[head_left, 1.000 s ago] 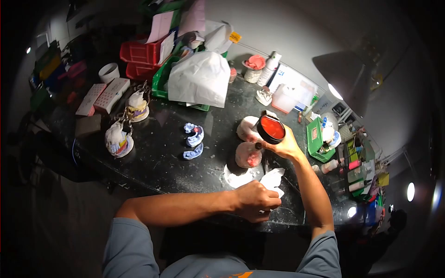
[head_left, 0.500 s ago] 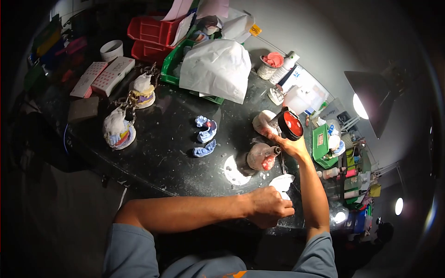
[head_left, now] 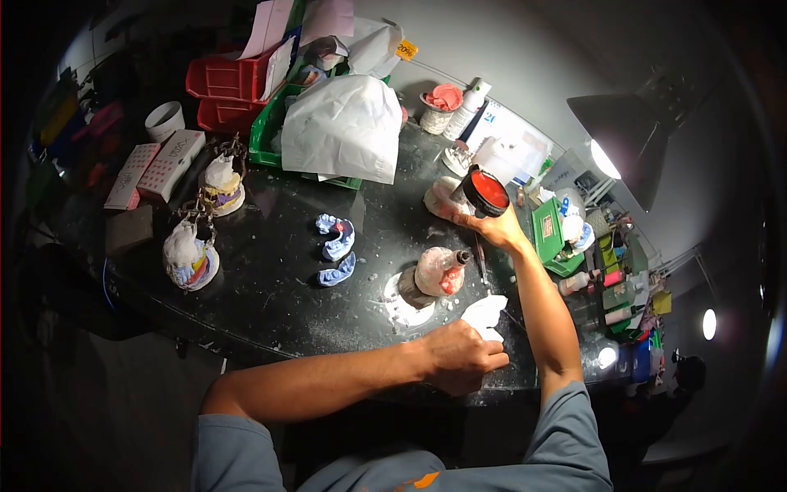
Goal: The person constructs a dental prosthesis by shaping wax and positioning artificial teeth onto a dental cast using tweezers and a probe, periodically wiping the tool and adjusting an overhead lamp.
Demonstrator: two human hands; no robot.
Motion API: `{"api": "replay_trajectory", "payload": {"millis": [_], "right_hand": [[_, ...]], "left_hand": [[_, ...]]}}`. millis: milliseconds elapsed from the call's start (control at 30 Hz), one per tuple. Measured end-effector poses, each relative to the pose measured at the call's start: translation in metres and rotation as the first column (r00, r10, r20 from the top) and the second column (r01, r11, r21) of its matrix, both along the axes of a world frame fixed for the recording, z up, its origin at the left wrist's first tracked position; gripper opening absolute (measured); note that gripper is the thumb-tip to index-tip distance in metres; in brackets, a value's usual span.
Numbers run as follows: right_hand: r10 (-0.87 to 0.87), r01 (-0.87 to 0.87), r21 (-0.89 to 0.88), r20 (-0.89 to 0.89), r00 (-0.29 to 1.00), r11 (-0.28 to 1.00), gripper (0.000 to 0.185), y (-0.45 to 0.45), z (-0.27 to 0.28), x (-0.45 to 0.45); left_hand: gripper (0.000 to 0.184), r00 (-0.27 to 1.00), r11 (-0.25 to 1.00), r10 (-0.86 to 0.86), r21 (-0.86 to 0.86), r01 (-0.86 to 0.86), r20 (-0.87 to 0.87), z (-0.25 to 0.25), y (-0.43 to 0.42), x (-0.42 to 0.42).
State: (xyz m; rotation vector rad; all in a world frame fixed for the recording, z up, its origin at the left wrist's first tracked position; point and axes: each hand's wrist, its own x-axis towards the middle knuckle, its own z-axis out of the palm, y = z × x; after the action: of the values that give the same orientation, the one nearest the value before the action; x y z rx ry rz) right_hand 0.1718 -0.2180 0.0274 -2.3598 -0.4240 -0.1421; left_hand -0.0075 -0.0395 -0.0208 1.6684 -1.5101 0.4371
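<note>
Near the table's front edge, my left hand (head_left: 463, 358) is a closed fist beside a crumpled white tissue (head_left: 485, 318); what its fingers hold is hidden. My right hand (head_left: 494, 228) is closed round a tilted black cup (head_left: 489, 193) with red inside. Its thumb side is next to a rounded pale, red-stained object (head_left: 443, 199) partly behind the cup. A round, red-stained bottle with a dark neck (head_left: 439, 272) leans over a white disc (head_left: 407, 303). Two blue dental impressions (head_left: 336, 238) lie left of it.
Two dental models on articulators (head_left: 191, 254) stand at left near two boxes (head_left: 172, 164) and a white cup (head_left: 165, 121). White paper covers a green bin (head_left: 266, 135) behind. A green box (head_left: 548, 230), a lamp (head_left: 623, 139) and small supplies are at right.
The view has shifted. My right hand and the black cup have moved farther back, and the rear rounded object now sits farther from the bottle. My left hand stays in a fist.
</note>
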Motion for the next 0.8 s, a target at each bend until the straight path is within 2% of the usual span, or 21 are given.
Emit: {"api": "replay_trajectory", "payload": {"millis": [300,333,367,433,467,500,567,667,800], "right_hand": [[0.058,-0.059,-0.017,-0.043,0.997,0.998,0.085,-0.017,0.009,0.005],[0.041,-0.04,-0.045,0.003,0.999,0.998,0.085,-0.024,0.014,0.001],[-0.088,0.092,-0.182,0.029,0.996,0.979,0.081,-0.034,0.021,-0.004],[-0.289,0.256,-0.331,-0.053,0.956,0.908,0.071,-0.031,0.06,-0.031],[-0.216,0.227,-0.256,0.074,0.974,0.939,0.061,-0.059,0.049,-0.031],[-0.28,0.275,-0.252,0.018,0.96,0.928,0.05,-0.07,0.055,-0.04],[-0.33,0.331,-0.161,0.033,0.943,0.93,0.036,-0.112,0.044,-0.056],[-0.44,0.405,-0.366,-0.015,0.898,0.838,0.029,-0.131,0.05,-0.104],[-0.564,0.563,-0.334,0.105,0.819,0.756,0.031,-0.159,0.022,-0.136]], "left_hand": [[0.023,0.999,0.998,-0.022,0.063,0.025,-0.044,-0.004,0.0,0.001],[0.023,0.998,0.998,-0.029,0.056,0.032,-0.049,-0.005,0.0,0.001],[0.023,0.998,0.998,-0.026,0.049,0.029,-0.059,-0.006,0.0,0.0],[0.023,0.998,0.998,-0.02,0.059,0.023,-0.053,-0.006,0.0,0.0],[0.023,0.999,0.998,-0.022,0.062,0.025,-0.05,-0.006,0.0,0.0],[0.023,0.999,0.997,-0.025,0.066,0.029,-0.047,-0.006,0.0,-0.001],[0.023,0.999,0.996,-0.021,0.08,0.024,-0.039,-0.005,0.001,-0.002],[0.023,1.0,0.996,-0.024,0.089,0.025,-0.011,-0.009,-0.002,-0.004],[0.022,0.997,0.991,-0.074,0.11,0.077,-0.034,-0.005,-0.004,-0.006]]}}
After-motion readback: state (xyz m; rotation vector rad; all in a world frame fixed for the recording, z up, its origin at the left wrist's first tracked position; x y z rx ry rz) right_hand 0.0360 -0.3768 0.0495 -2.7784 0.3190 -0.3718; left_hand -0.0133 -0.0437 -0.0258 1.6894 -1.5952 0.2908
